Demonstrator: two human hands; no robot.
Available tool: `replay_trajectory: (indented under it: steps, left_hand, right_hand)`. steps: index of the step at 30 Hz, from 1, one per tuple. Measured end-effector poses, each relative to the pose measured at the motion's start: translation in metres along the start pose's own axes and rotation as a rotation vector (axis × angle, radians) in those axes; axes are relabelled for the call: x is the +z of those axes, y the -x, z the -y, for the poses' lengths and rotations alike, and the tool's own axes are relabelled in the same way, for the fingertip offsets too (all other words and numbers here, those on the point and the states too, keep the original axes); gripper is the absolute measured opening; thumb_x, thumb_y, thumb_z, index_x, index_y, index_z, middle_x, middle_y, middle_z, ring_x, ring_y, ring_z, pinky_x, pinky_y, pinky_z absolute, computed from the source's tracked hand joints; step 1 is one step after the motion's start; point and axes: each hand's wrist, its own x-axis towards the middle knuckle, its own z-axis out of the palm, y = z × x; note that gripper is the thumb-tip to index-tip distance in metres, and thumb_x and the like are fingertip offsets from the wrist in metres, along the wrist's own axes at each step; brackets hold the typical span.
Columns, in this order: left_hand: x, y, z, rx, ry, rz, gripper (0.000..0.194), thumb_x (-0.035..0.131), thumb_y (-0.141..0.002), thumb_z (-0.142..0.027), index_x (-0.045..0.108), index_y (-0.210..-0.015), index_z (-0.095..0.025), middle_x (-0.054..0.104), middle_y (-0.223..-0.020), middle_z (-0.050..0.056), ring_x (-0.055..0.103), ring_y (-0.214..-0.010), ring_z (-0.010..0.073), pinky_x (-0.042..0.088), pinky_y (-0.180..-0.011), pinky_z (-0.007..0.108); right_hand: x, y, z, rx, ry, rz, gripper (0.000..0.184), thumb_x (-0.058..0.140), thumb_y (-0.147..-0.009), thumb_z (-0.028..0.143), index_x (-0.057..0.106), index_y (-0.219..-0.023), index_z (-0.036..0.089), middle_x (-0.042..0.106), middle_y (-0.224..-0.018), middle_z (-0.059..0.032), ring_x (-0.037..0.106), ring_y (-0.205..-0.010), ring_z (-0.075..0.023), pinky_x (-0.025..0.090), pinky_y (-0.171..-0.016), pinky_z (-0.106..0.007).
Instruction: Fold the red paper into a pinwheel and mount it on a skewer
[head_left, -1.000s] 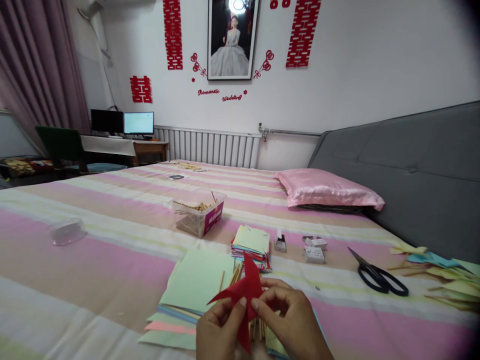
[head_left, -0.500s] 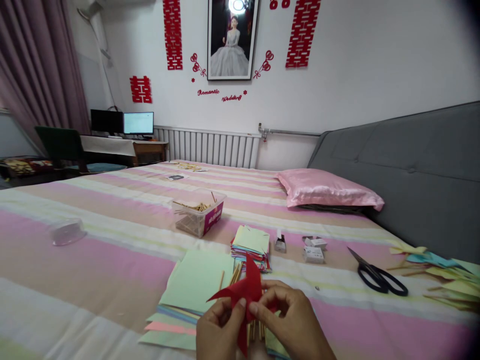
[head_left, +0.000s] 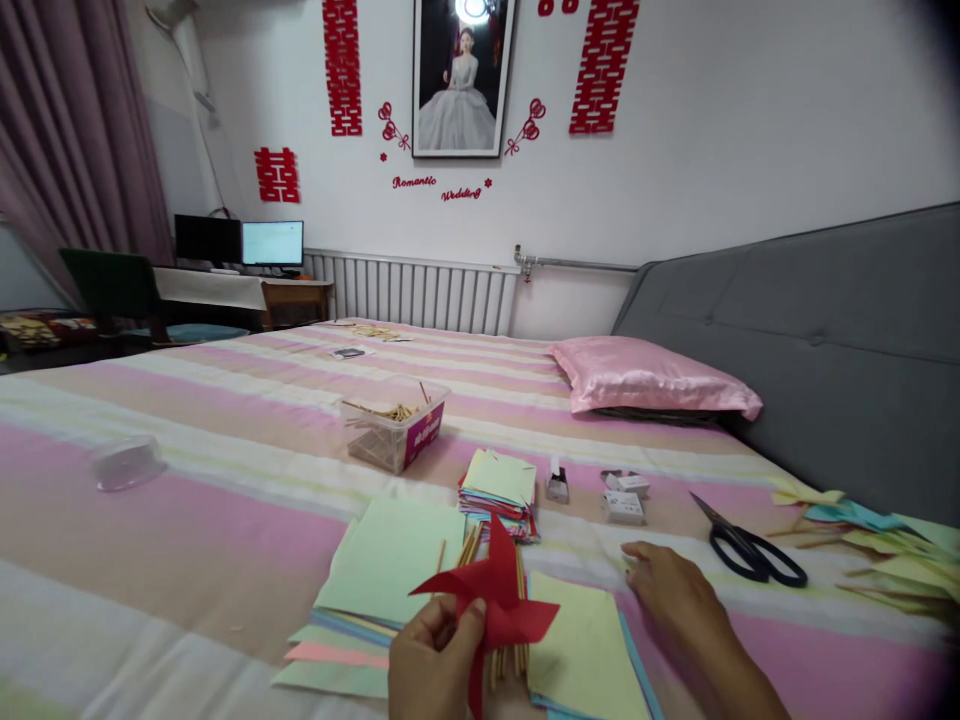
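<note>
Red paper pinwheel (head_left: 499,605) near the middle, over sticks (head_left: 499,668), pinched around its folded centre by thumb and fingers of the left hand (head_left: 433,660). Right hand (head_left: 675,595) apart from it, low over the striped bed (head_left: 247,560), between yellow paper (head_left: 581,630) on the left and scissors (head_left: 727,532) on the right; cannot tell if grasping anything. Step in hand, presumably: keeping folds gathered, ready for fastening. Next move probably calls for a steady left pinch and precise right fingertips.
</note>
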Motion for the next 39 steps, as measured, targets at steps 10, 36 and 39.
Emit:
replay_trajectory:
  steps: [10,36,39]
  left_hand:
    - [-0.005,-0.01,0.017,-0.177,0.069,0.133,0.029,0.083,-0.042,-0.03,0.066,-0.051,-0.01,0.064,-0.046,0.003,0.053,-0.043,0.009,0.038,-0.048,0.019]
    - [0.0,0.002,0.0,0.072,-0.222,0.099,0.018,0.071,-0.054,-0.019,0.055,-0.047,-0.014,0.062,-0.049,0.001,0.05,-0.05,0.011,0.039,-0.05,0.021]
    - [0.0,0.002,0.0,0.079,-0.244,0.09,0.017,0.07,-0.054,-0.019,0.055,-0.047,-0.015,0.061,-0.049,0.001,0.051,-0.05,0.0115,0.039,-0.051,0.021]
  right_hand:
    - [0.013,-0.005,-0.003,0.058,0.037,0.024,0.018,0.051,-0.064,0.015,0.067,-0.067,0.022,0.072,-0.078,-0.0091,0.065,-0.077,-0.0255,0.041,-0.06,-0.028]
    - [0.013,-0.003,0.023,-0.127,-0.321,0.065,0.014,0.049,-0.06,0.02,0.063,-0.063,0.018,0.065,-0.054,-0.0004,0.061,-0.055,-0.018,0.041,-0.052,-0.023]
    - [0.014,-0.003,0.021,-0.144,-0.344,0.105,0.017,0.05,-0.06,0.02,0.066,-0.063,0.017,0.069,-0.06,-0.0029,0.063,-0.061,-0.0206,0.042,-0.054,-0.025]
